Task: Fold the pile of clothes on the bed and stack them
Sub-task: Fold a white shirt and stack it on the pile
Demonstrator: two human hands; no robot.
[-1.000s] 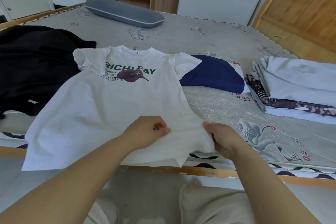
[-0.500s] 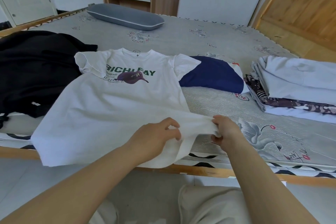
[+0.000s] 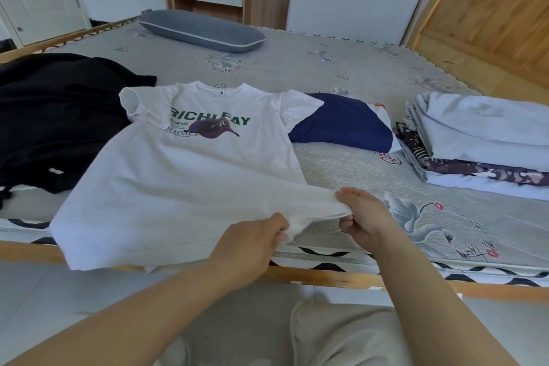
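Lying far left on the bed (image 3: 341, 74), a black garment (image 3: 53, 116) borders the white T-shirt (image 3: 178, 181) spread at the near edge. Left hand (image 3: 252, 244) and right hand (image 3: 365, 214) each pinch its near-right hem corner. Folded stack (image 3: 481, 140) sits far right.

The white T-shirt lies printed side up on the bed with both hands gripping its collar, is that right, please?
Not quite: in the head view the left hand and right hand grip the hem of the white T-shirt, not its collar; it does lie printed side up on the bed.
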